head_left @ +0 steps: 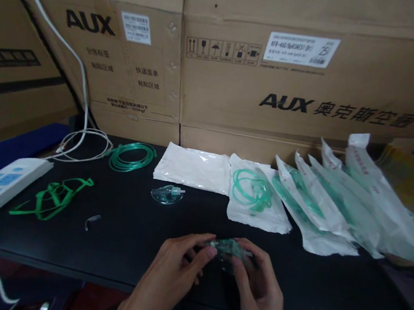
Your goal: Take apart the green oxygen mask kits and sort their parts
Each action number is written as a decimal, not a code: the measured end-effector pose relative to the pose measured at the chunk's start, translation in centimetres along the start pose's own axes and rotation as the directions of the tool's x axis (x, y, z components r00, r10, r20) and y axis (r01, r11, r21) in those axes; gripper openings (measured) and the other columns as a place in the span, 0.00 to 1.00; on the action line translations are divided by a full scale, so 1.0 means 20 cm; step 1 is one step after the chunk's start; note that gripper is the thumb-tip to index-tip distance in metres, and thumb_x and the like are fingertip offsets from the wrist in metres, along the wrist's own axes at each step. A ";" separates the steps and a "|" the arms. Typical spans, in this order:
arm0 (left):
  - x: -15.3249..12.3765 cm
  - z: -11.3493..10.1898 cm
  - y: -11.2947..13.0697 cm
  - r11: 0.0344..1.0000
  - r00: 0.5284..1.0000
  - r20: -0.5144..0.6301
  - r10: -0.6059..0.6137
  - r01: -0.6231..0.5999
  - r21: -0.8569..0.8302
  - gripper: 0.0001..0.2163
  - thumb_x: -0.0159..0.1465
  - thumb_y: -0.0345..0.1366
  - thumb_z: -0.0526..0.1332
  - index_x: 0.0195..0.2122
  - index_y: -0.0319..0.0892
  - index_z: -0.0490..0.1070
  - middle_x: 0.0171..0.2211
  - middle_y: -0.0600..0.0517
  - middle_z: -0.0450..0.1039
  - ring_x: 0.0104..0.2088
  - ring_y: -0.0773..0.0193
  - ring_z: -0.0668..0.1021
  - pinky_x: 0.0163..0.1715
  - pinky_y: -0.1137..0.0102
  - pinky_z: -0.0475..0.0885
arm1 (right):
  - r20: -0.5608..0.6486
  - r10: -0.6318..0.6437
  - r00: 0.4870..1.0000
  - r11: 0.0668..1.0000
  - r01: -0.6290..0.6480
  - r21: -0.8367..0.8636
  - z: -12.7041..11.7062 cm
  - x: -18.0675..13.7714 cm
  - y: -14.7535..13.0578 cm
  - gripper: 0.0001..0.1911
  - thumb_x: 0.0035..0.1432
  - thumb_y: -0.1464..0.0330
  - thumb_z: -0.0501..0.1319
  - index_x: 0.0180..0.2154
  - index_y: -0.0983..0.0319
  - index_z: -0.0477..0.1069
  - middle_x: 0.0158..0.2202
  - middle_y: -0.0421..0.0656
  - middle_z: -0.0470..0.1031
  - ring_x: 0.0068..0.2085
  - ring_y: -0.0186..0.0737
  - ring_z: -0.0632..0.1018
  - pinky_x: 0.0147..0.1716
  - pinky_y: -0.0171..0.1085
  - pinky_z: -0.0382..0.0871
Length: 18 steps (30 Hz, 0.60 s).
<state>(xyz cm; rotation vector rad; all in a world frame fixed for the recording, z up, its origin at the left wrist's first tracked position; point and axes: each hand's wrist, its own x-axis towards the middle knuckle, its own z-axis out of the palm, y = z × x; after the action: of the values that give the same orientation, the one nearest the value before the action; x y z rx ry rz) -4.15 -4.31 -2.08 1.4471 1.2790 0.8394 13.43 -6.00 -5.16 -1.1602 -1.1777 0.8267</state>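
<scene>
Both hands at the near table [121,245] edge: left hand [171,268] and right hand [254,285] pinch a clear green mask [228,248] between fingertips, lifted just off the surface. Second mask [166,194] lies just beyond. Green strap [50,197] far left, tubing coil [132,156] behind it, sealed bags [334,204] fanned right.

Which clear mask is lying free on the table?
The free mask lies mid-table, untouched; the held mask is pinched between left hand and right hand.
</scene>
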 end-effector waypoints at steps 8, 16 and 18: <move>0.03 0.02 -0.07 0.965 0.996 -0.008 0.088 -0.087 -0.247 0.16 0.64 0.35 0.70 0.53 0.48 0.80 0.43 0.50 0.82 0.41 0.62 0.83 0.45 0.71 0.79 | 0.101 0.073 0.992 0.993 -0.082 0.087 -0.05 -0.03 0.05 0.16 0.67 0.64 0.65 0.56 0.53 0.75 0.58 0.48 0.80 0.57 0.48 0.82 0.53 0.40 0.80; -0.01 0.00 -0.07 0.940 0.979 -0.004 0.203 -0.196 -0.278 0.16 0.66 0.28 0.67 0.52 0.53 0.81 0.54 0.50 0.79 0.54 0.58 0.81 0.54 0.68 0.77 | 0.197 0.157 0.968 0.982 -0.174 0.070 -0.02 0.06 -0.02 0.13 0.62 0.64 0.69 0.49 0.56 0.81 0.45 0.46 0.86 0.46 0.48 0.87 0.45 0.38 0.83; -0.01 0.00 -0.07 0.934 0.984 0.002 0.176 -0.166 -0.317 0.19 0.66 0.29 0.67 0.56 0.55 0.78 0.60 0.49 0.75 0.55 0.57 0.80 0.55 0.67 0.78 | 0.184 0.147 0.972 0.982 -0.166 0.092 -0.02 0.07 -0.02 0.12 0.60 0.65 0.71 0.47 0.55 0.81 0.44 0.45 0.87 0.45 0.48 0.88 0.44 0.36 0.83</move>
<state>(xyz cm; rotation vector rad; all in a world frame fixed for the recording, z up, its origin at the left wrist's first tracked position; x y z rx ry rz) -4.60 -4.59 -3.30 1.3172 0.9526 1.0817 14.10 -4.88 -4.42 -1.1190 -1.1803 1.1193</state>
